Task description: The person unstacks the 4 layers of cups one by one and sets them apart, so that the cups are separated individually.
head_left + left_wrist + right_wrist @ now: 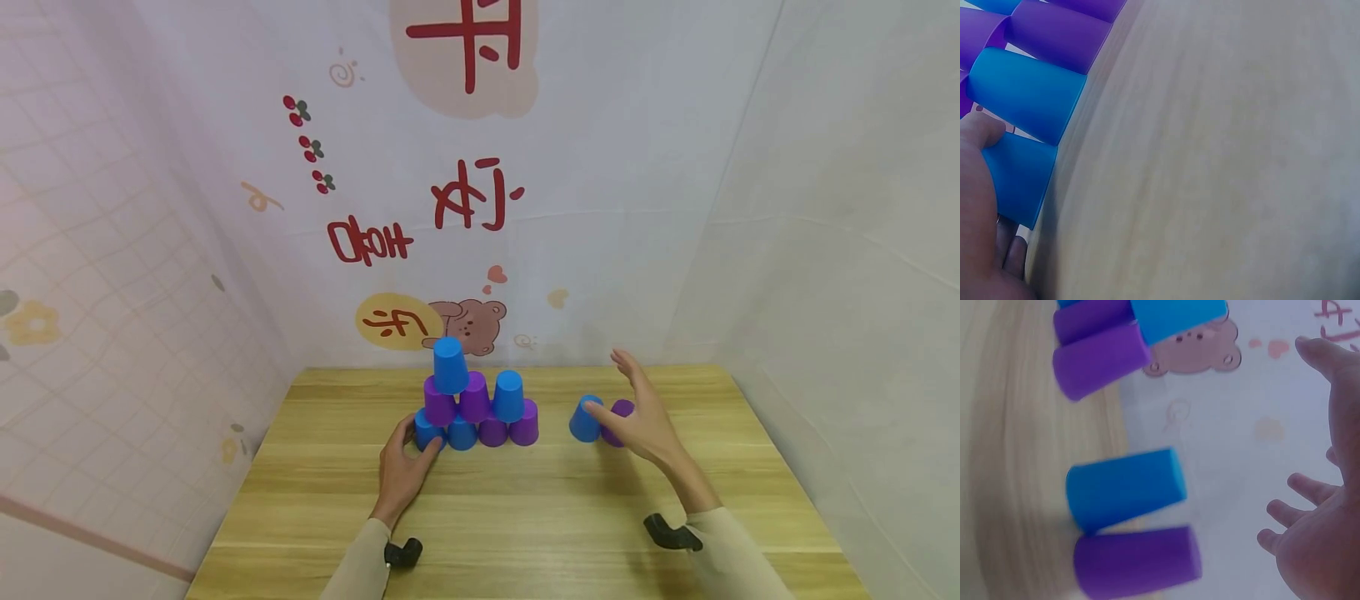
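Note:
Upside-down plastic cups stand stacked as a pyramid in the head view. Its bottom row has two blue and two purple cups, with two purple cups (pixel 473 398) and a blue cup (pixel 508 397) above, and one blue cup (pixel 450 367) on top. My left hand (pixel 402 473) grips the bottom row's leftmost blue cup (pixel 1020 178), thumb on one side and fingers on the other. To the right, a separate blue cup (pixel 1127 489) and purple cup (pixel 1138 562) stand side by side. Over them my right hand (pixel 647 421) hovers with spread fingers, holding nothing.
The cups stand on a wood-grain table (pixel 525 517), towards its back edge. A white cloth (pixel 622 208) with red characters and a printed bear (pixel 472 327) hangs behind, and light cloth closes off both sides. Each wrist wears a black strap piece.

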`<action>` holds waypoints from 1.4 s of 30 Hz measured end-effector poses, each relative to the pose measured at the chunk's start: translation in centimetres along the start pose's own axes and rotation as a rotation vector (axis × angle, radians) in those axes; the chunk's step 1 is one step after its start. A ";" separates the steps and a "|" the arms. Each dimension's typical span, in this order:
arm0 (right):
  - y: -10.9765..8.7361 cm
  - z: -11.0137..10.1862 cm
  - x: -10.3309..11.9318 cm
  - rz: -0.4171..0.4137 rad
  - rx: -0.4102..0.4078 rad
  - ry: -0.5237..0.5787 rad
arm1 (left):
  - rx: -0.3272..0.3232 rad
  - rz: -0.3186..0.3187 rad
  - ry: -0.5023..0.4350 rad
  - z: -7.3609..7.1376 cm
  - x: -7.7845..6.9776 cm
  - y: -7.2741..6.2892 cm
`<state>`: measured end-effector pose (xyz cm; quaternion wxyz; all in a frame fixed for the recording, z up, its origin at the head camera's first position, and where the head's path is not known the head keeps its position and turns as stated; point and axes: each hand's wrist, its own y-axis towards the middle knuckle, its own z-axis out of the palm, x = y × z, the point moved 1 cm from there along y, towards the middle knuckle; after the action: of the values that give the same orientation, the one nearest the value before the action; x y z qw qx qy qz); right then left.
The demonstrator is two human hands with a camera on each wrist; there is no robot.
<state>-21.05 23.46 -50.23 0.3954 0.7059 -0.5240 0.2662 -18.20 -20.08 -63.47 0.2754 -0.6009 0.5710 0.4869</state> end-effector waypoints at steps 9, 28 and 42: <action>1.8 2.4 4.1 -0.075 0.019 0.039 | 0.002 -0.006 0.000 0.0 0.1 0.1; 4.3 6.8 9.4 -0.151 0.093 0.149 | 0.003 0.005 0.011 0.0 0.2 0.1; 5.6 9.7 11.6 -0.161 0.182 0.168 | -0.008 0.041 0.034 0.1 0.2 0.0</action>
<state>-23.18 8.39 -44.80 0.3922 0.7537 -0.4046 0.3384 -18.29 -20.08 -63.68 0.2531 -0.5982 0.5858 0.4847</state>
